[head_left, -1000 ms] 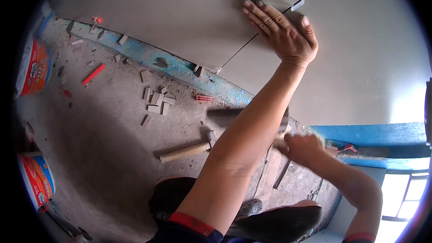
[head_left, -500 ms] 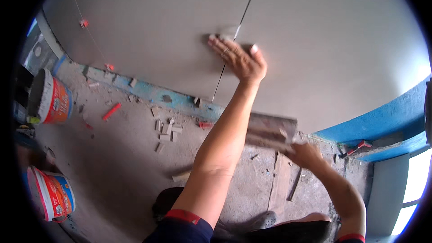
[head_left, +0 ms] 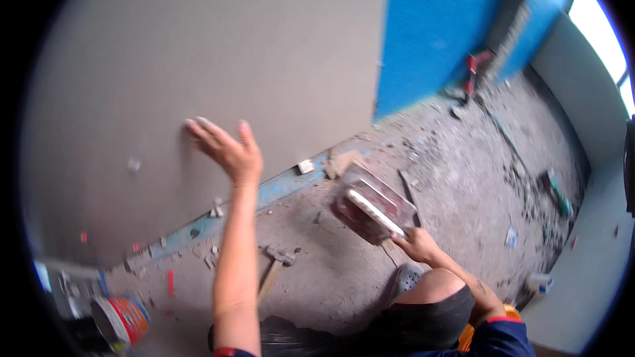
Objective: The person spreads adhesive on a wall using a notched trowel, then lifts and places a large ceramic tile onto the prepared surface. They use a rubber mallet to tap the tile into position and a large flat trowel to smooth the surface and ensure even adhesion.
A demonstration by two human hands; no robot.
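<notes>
A large smooth grey tile (head_left: 284, 46) covers the wall in front of me. My left hand (head_left: 228, 152) is raised at its lower part, fingers stretched and thumb apart, holding nothing. Its fingertips are at the tile's face; whether the palm touches, I cannot tell. Down to the right, my right hand (head_left: 419, 246) is closed around the end of the handle of a plastering trowel (head_left: 389, 199). The trowel's rectangular blade is smeared with brownish mortar. It hangs over the floor, handle side up, in front of my knee.
Bare blue wall (head_left: 433, 33) borders the tile's right edge. A red-handled tool (head_left: 471, 78) leans there. A hammer (head_left: 280, 256) lies on the dusty floor below the tile. At lower left stands a paint bucket (head_left: 135, 317). A green power tool (head_left: 559, 195) lies far right, amid rubble.
My view has swung to the right, bringing the blue wall and hammer into sight. My left hand has left the dark joint line. The trowel now shows more of its handle side.
</notes>
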